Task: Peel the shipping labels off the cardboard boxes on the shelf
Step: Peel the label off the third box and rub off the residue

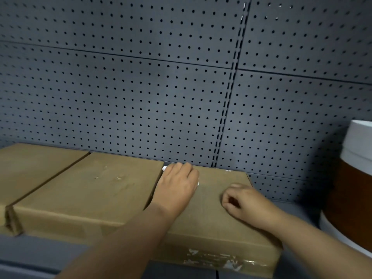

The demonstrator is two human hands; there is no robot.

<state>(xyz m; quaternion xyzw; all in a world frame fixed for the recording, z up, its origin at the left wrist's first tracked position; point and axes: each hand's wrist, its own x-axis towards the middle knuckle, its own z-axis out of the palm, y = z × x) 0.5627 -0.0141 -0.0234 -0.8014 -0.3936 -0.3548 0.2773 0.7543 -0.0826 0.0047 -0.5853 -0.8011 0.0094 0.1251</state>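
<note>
- Three flat cardboard boxes lie side by side on the dark grey shelf [60, 256], backs near the pegboard wall [141, 97].
- Taking the right-hand box [211, 218] as the landmark, both hands are on top of it.
- The left hand [177, 186] lies palm down at that box's far left corner, fingers curled over something white; small white bits [164, 168] peek out at the fingertips and by the knuckles. It looks like label paper, though I can't say for sure.
- The right hand [241, 202] rests on the box's top toward its right edge, fingers bent in close, thumb and forefinger nearly meeting; whether anything is pinched there I cannot tell.
- The landmark box's top is bare brown, with only a few white specks [227, 170] at its far edge.
- On its front face, low and right, sits a torn patch of tape and white label residue [219, 258].
- The middle box [86, 190] lies just left of the landmark box, a thin gap between them; its top is scuffed.
- The far-left box [30, 164] touches the middle one.
- Right of the landmark box, apart from it, stands a round white and brown container [350, 188].
</note>
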